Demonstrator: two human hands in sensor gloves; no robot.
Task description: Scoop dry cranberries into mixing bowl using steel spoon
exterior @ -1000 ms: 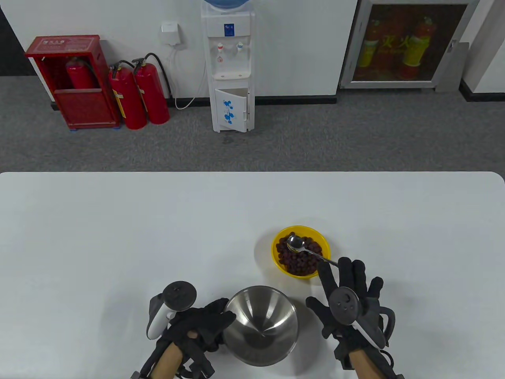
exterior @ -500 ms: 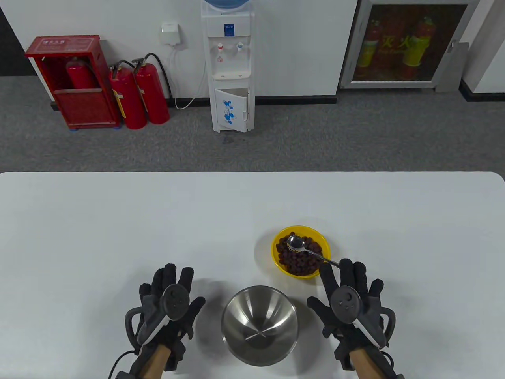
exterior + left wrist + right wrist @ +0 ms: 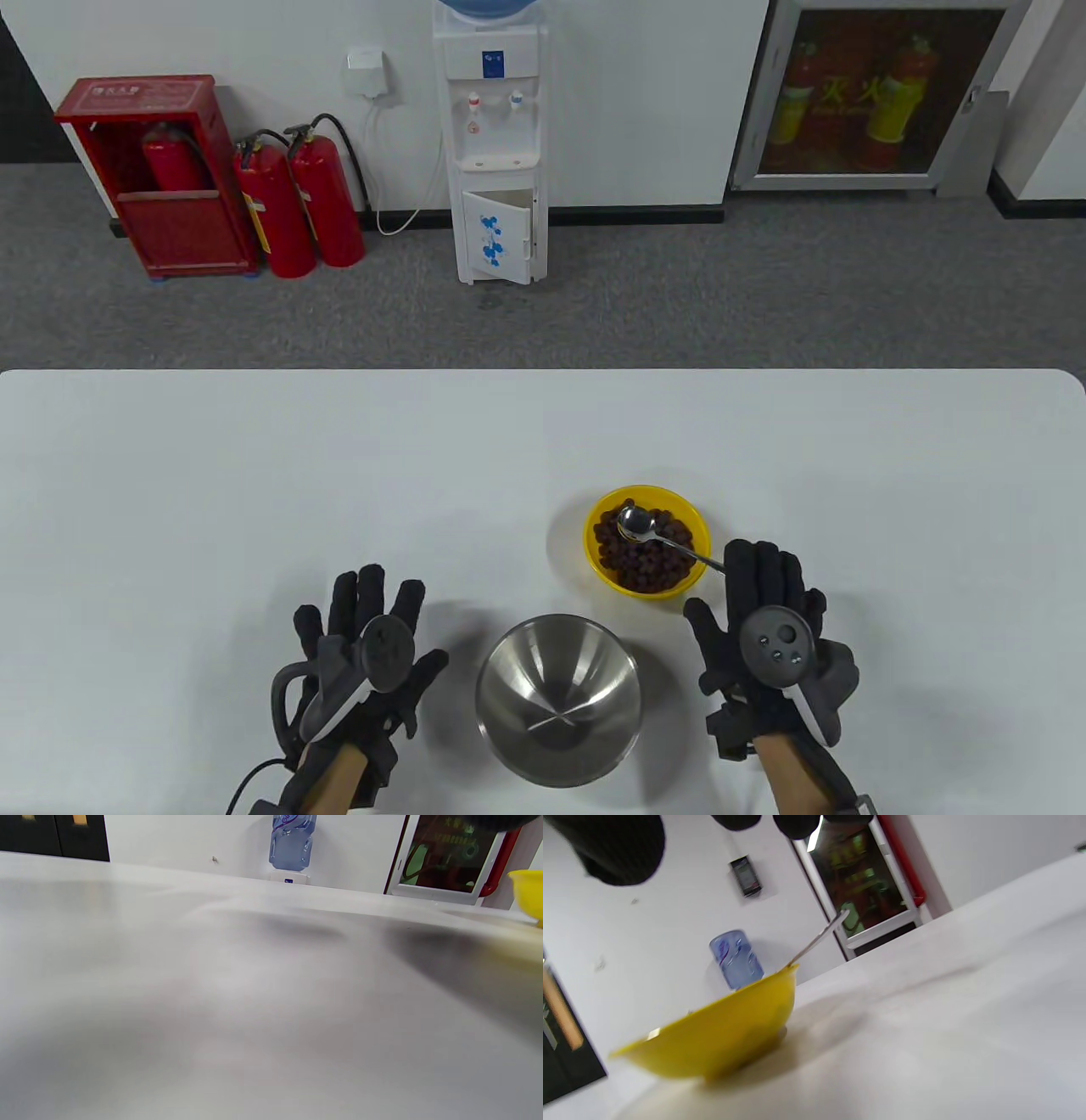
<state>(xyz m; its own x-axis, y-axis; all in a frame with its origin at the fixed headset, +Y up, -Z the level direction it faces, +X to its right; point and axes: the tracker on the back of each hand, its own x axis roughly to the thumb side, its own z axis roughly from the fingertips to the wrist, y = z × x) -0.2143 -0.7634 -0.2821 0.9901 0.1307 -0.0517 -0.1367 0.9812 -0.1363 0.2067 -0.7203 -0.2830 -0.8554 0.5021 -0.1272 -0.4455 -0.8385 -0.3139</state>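
Note:
A yellow bowl (image 3: pixel 602 567) holds dry cranberries (image 3: pixel 645 556) at right of centre. The steel spoon (image 3: pixel 635 523) lies in it, its handle sticking out over the near-right rim. The handle also shows above the yellow bowl (image 3: pixel 712 1043) in the right wrist view (image 3: pixel 818 938). The empty steel mixing bowl (image 3: pixel 557 698) stands near the front edge. My right hand (image 3: pixel 747 594) is spread open just behind the handle's end; I cannot tell whether it touches the handle. My left hand (image 3: pixel 399 632) lies open and empty on the table, left of the mixing bowl.
The white table (image 3: pixel 254 492) stretches bare to the left and back. The yellow bowl's edge shows at the right of the left wrist view (image 3: pixel 528 895). Beyond the table are a water dispenser (image 3: pixel 496 144) and fire extinguishers (image 3: pixel 297 204).
My left hand has let go of the mixing bowl's rim, moved left and spread flat. My right hand has shifted slightly to the right. Spoon and bowls have not moved.

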